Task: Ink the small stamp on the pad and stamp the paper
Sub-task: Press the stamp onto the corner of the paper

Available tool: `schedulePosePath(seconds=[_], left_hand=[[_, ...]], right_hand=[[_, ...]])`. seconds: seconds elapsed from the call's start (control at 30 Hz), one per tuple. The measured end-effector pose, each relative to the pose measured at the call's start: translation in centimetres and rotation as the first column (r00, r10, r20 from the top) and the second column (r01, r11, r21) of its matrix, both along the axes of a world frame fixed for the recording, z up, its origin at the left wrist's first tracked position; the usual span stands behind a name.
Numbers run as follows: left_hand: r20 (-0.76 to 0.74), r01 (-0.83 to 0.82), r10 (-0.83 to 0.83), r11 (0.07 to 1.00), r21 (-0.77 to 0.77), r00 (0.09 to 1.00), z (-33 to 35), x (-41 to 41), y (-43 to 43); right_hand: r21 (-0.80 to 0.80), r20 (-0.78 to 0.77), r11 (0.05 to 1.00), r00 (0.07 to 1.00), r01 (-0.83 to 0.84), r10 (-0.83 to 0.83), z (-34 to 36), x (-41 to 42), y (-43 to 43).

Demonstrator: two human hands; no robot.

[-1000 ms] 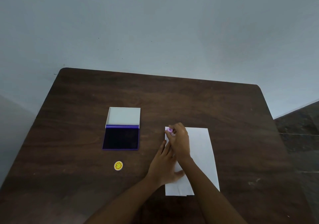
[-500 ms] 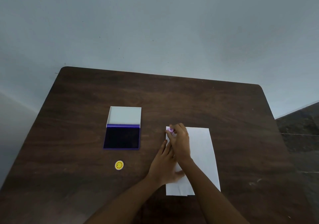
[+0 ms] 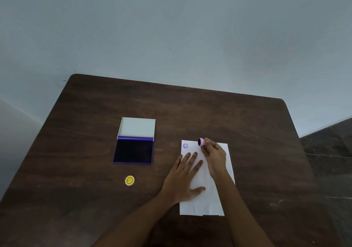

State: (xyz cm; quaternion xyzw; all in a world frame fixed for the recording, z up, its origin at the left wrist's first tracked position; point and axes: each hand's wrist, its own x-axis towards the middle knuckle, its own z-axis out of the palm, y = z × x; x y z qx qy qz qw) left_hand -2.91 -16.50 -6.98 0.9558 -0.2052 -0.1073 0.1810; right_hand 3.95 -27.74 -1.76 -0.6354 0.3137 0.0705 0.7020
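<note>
My right hand (image 3: 214, 157) pinches the small pink stamp (image 3: 201, 142) just above the far edge of the white paper (image 3: 206, 201), its dark inked face tilted to the left. A purple round imprint (image 3: 185, 145) shows in the paper's far left corner. My left hand (image 3: 183, 178) lies flat on the paper's left side, fingers spread. The open ink pad (image 3: 134, 151), purple with a dark inked surface and a white lid folded back, sits to the left of the paper.
A round yellow cap or sticker with a smiley (image 3: 129, 180) lies near the pad, toward me. Everything rests on a dark brown wooden table (image 3: 257, 132) against a pale wall; dark floor shows at the right.
My right hand lifted the stamp off the paper's far left corner and moved right, uncovering a purple imprint. My left hand stayed flat on the paper.
</note>
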Motion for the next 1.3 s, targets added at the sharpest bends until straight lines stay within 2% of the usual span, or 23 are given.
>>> schedulePosePath(seconds=[0.07,0.13,0.3,0.4,0.7,1.13,1.3], left_hand=[[-0.004,-0.007,0.007,1.0,0.007,1.0,-0.1,0.1,0.0],[-0.009,-0.007,0.007,1.0,0.017,1.0,-0.2,0.0,0.0],[-0.012,-0.009,0.01,1.0,0.03,1.0,0.0,0.0,-0.1],[-0.013,-0.005,0.005,0.999,0.05,1.0,0.2,0.0,-0.1],[-0.017,-0.01,0.01,1.0,0.027,1.0,0.7,0.0,0.0],[0.027,-0.013,0.012,1.0,0.028,1.0,-0.1,-0.1,0.0],[0.039,-0.033,0.034,0.999,-0.016,0.999,-0.2,0.2,0.4]], right_hand=[[0.181,-0.063,0.978,0.994,0.1,-0.09,0.5,-0.1,-0.4],[0.294,-0.116,0.942,0.984,0.164,-0.135,0.9,-0.2,-0.6],[0.474,-0.179,0.836,0.96,0.277,-0.217,1.6,-0.2,-1.0],[0.553,-0.188,0.782,0.957,0.289,-0.221,1.5,-0.2,-1.2],[0.583,-0.188,0.765,0.961,0.275,-0.202,1.3,-0.6,-1.2],[0.546,-0.181,0.805,0.971,0.23,-0.155,0.7,-1.0,-1.1],[0.537,-0.173,0.813,0.973,0.225,-0.155,0.8,-0.6,-0.4]])
